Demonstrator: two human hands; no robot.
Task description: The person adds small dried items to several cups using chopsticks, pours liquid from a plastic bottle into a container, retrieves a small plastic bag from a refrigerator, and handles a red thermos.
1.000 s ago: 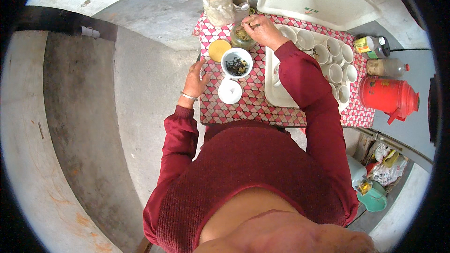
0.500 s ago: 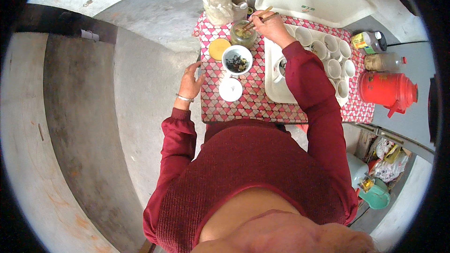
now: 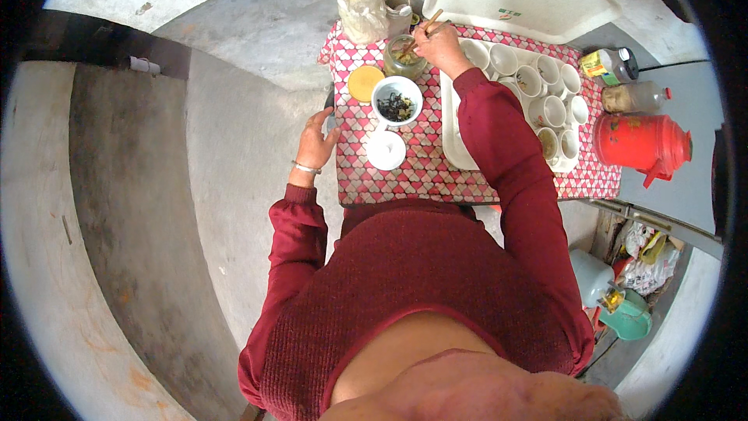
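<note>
The right hand (image 3: 441, 45) is closed around a pair of wooden chopsticks (image 3: 421, 33), their tips dipped into an open glass jar (image 3: 403, 58) of greenish pickings that stands at the far edge of the tabletop (image 3: 425, 175), just beyond a white bowl (image 3: 396, 101) of dark leaves and beside a yellow lid (image 3: 365, 83). The left hand (image 3: 315, 143) holds nothing; its fingers rest loosely spread on the tabletop's near-left edge, close to a small white lid (image 3: 386, 150). The likeliest slip, as I judge it, is a thin pinch of wet leaves dropping off the chopsticks onto the patterned cloth, since a lift to either the bowl or the white tray (image 3: 452, 136) of cups (image 3: 538, 105) crosses bare cloth. The jar is unsteadied by any hand, so a sideways pull of the chopsticks against its rim could tip it toward the pump bottle (image 3: 360, 9). The right sleeve hangs low over the tray and could brush a cup
</note>
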